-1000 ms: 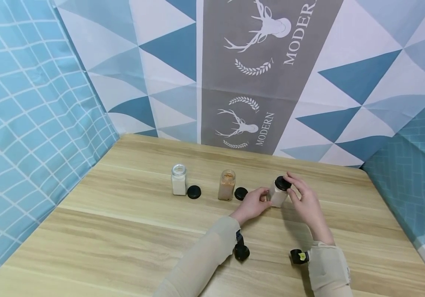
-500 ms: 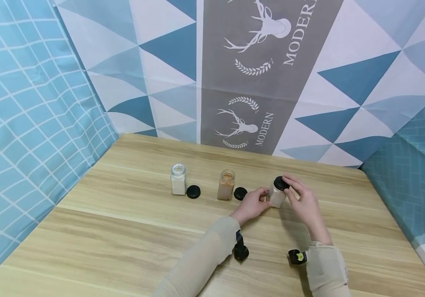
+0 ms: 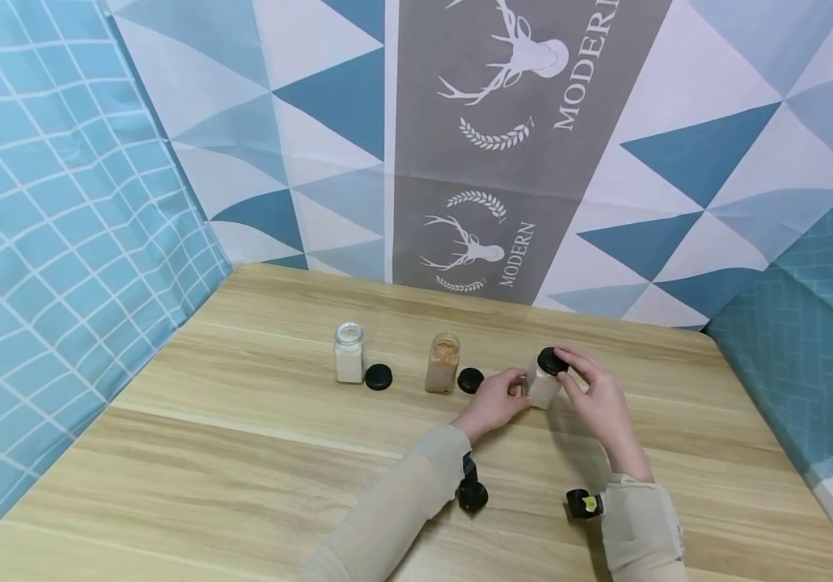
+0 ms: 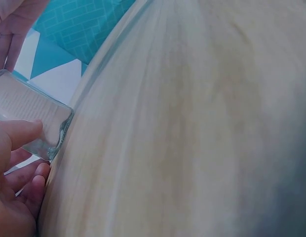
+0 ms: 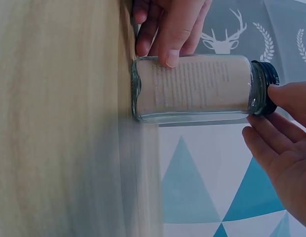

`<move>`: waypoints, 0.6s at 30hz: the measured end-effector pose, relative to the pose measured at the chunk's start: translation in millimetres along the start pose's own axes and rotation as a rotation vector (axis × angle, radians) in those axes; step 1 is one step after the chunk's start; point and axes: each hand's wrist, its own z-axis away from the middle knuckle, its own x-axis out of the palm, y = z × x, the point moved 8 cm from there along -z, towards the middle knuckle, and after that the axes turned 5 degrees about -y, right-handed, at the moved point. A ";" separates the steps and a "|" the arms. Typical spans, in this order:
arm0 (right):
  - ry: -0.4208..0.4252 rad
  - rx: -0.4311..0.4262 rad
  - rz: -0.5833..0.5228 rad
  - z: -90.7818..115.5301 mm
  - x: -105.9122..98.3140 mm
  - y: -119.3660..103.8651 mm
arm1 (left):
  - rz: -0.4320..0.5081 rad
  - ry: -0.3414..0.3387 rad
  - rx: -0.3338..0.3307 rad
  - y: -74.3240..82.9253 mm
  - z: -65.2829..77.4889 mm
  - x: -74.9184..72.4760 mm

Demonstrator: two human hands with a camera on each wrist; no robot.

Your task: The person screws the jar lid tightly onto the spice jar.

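A square glass jar (image 3: pixel 543 388) with pale powder stands on the table at the right, its black lid (image 5: pixel 267 89) on its neck. My left hand (image 3: pixel 495 401) grips the lower part of the jar from the left, thumb on the printed side in the left wrist view. With thumb and fingers, my right hand (image 3: pixel 598 398) holds the lid at its edge. To the left stand two uncapped jars: one with orange-brown powder (image 3: pixel 442 368), one with white powder (image 3: pixel 349 360). Each has a loose black lid beside it, the nearer lid (image 3: pixel 471 380) and the farther lid (image 3: pixel 378 377).
The wood-grain table (image 3: pixel 242 453) runs back to a patterned cloth wall (image 3: pixel 336 202) with deer prints. Blue tiled cloth (image 3: pixel 60 202) hangs along the left side, and teal cloth (image 3: pixel 817 339) along the right. A small black camera (image 3: pixel 472 495) sits at the left wrist.
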 end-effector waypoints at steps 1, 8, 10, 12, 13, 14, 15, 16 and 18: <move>0.000 0.003 0.002 0.0 0.1 0.2 | -0.005 -0.001 -0.002 -0.2 0.2 0.3; 0.006 -0.002 -0.036 -2.1 1.6 -1.0 | 0.014 -0.026 -0.029 -1.5 0.2 0.2; 0.008 -0.022 -0.043 -2.6 2.4 -3.2 | 0.019 -0.049 -0.037 -2.1 1.3 0.3; 0.016 -0.046 -0.055 -3.1 3.2 -5.8 | 0.011 -0.081 -0.031 -0.8 3.7 -0.5; 0.023 -0.056 -0.055 -3.3 3.2 -7.2 | 0.002 -0.099 -0.025 0.2 5.3 -1.1; 0.030 -0.064 -0.056 -3.2 3.2 -8.4 | -0.010 -0.118 -0.013 1.5 6.8 -1.5; 0.039 -0.070 -0.056 -3.2 2.9 -9.7 | -0.020 -0.140 -0.005 2.5 8.8 -1.8; 0.050 -0.076 -0.056 -3.1 2.4 -10.8 | -0.029 -0.158 0.008 3.5 10.5 -2.1; 0.070 -0.085 -0.043 -2.6 1.1 -13.1 | -0.042 -0.191 0.026 5.8 15.2 -3.6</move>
